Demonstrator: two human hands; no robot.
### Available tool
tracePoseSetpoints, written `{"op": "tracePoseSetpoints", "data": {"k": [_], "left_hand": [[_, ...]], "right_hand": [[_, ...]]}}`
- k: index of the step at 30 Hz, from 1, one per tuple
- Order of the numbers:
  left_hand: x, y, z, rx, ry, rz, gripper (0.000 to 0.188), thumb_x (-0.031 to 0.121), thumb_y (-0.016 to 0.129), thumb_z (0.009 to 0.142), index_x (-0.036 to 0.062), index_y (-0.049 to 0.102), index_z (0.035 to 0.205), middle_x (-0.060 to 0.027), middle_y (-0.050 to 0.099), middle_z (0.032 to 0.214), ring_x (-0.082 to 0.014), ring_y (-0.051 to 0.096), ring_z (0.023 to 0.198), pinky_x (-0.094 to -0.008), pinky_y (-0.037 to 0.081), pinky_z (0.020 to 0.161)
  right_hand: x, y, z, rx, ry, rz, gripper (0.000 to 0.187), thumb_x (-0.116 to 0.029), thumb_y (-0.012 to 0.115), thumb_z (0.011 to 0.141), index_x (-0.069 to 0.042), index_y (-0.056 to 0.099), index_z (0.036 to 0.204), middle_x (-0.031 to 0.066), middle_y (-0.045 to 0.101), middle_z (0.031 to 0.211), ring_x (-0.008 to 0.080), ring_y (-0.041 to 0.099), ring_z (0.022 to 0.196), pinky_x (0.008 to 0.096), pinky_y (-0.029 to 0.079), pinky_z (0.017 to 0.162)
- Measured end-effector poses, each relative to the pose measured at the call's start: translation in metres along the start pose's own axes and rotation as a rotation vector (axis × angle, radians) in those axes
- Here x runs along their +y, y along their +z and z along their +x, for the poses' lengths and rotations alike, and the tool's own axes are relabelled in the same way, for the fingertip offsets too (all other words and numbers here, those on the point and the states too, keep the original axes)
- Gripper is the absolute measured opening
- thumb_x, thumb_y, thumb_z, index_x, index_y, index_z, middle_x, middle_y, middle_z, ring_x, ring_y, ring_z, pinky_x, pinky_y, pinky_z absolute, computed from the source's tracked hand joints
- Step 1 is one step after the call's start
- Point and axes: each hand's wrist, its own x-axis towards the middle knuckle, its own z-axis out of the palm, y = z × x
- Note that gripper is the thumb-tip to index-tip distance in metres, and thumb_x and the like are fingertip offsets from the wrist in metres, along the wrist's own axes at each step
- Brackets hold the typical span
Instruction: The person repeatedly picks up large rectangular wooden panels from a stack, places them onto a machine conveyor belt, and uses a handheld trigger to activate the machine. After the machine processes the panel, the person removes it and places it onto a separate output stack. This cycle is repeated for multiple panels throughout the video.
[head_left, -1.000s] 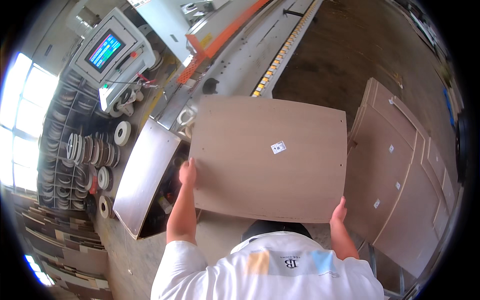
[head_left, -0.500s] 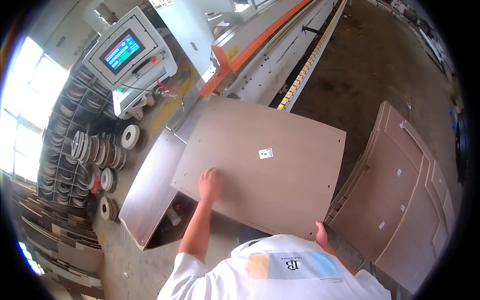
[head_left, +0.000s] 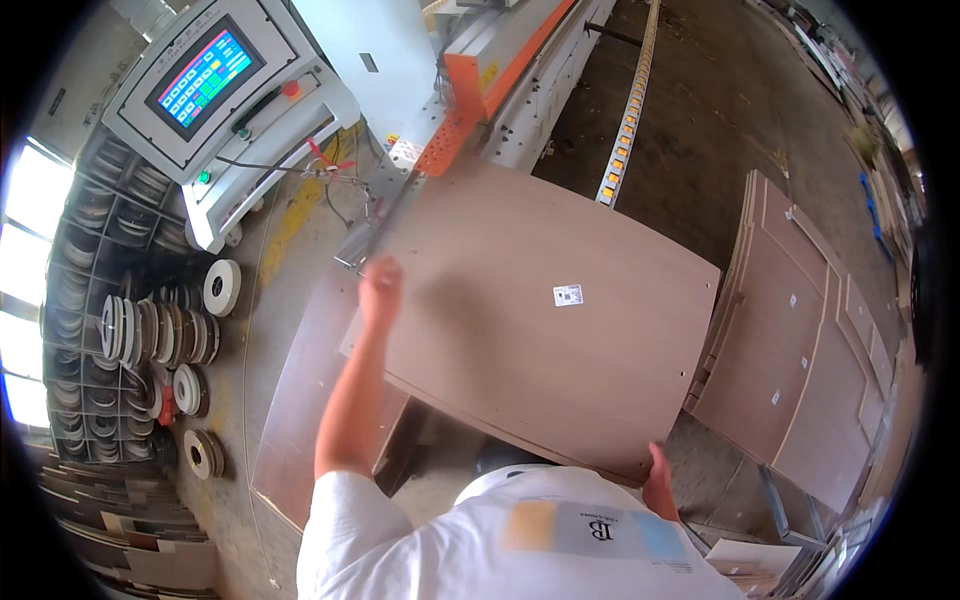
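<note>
A large brown board [head_left: 520, 330] with a small white label and drilled holes lies in front of me, its far left corner at the orange guard of the machine [head_left: 540, 60]. At the near right corner of the board, my right hand [head_left: 657, 480] grips the edge, thumb up and the other fingers hidden. My left hand [head_left: 380, 282] is over the left part of the board, close to its left edge. Its fingers look curled but are smeared by motion, and I cannot tell whether it touches the board. Below the left edge sits another brown panel [head_left: 310, 400].
A control box with a lit screen [head_left: 208, 80] stands at the far left. Rolls of edge banding [head_left: 165, 330] fill a rack and the floor beside it. Stacked brown boards [head_left: 770, 340] stand at the right. A roller rail [head_left: 630, 120] runs away from me.
My left hand has moved forward and left over the board, away from its near edge. The view has shifted closer to the machine. My right hand stays at the near right corner.
</note>
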Motion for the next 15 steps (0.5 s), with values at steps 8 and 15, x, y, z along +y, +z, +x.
{"op": "tracePoseSetpoints", "data": {"k": [8,15], "left_hand": [[-0.095,-0.033,0.247,0.253,-0.161,0.254,0.038,0.024,0.073,0.089,0.0014,0.069,0.119,-0.0174,0.072,0.114,-0.0333,0.068,0.104,-0.0424,0.051,0.092],[-0.058,-0.029,0.243,0.138,-0.194,-0.020,0.032,0.027,0.076,0.090,0.0058,0.071,0.114,-0.0108,0.075,0.100,-0.0219,0.067,0.094,-0.0366,0.050,0.082]], "right_hand": [[-0.006,-0.001,-0.007,0.183,0.113,-0.363,0.065,-0.060,0.059,0.094,-0.012,0.060,0.138,0.0079,0.064,0.132,0.0244,0.062,0.116,0.0480,0.052,0.092],[-0.004,0.004,-0.031,0.254,0.100,-0.330,0.063,-0.060,0.059,0.095,-0.012,0.061,0.136,0.0071,0.064,0.128,0.0243,0.063,0.112,0.0466,0.053,0.087]]}}
